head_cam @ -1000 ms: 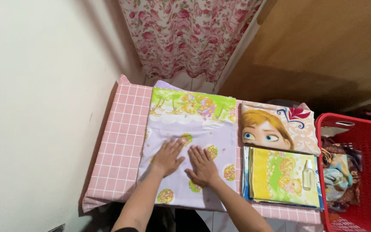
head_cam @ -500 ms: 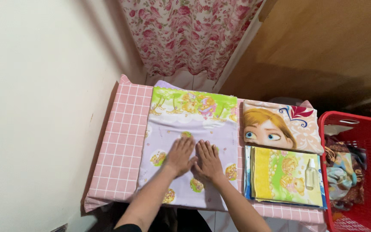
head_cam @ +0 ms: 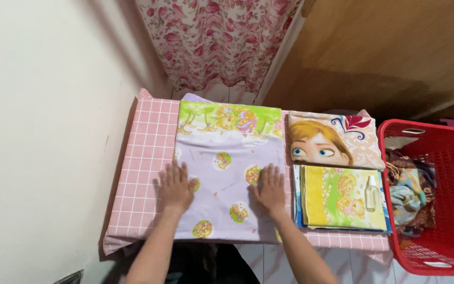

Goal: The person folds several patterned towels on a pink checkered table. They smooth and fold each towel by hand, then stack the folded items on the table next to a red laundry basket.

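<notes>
Both hands are flat on the cloth now, palms down, fingers spread wide, holding nothing. The left hand (head_cam: 175, 186) presses on the near left edge of the lilac printed sheet (head_cam: 227, 173), its outer fingers just over the edge onto the pink checked table cover (head_cam: 143, 168). The right hand (head_cam: 270, 189) presses on the sheet's right edge, well apart from the left, with most of the sheet's width lying between them.

Beyond the fingertips of both hands the sheet runs away from the person to a green cartoon band (head_cam: 229, 118) at its far end (little round cartoon patches dot the lilac part, one of them right beside each hand). The sheet lies flat on the table cover, its near edge close to the table's front edge, below the wrists.

Just to the right of the right hand sits a folded stack topped by a yellow and green cloth (head_cam: 337, 205), with a small clear spray bottle (head_cam: 372, 193) lying on it. Further from that hand, beyond the stack, is a folded cloth printed with a cartoon face (head_cam: 332, 146). Further right again stands a red plastic basket (head_cam: 447, 158) with crumpled clothes inside. Past the table's far end hangs a pink floral curtain (head_cam: 216, 42).
</notes>
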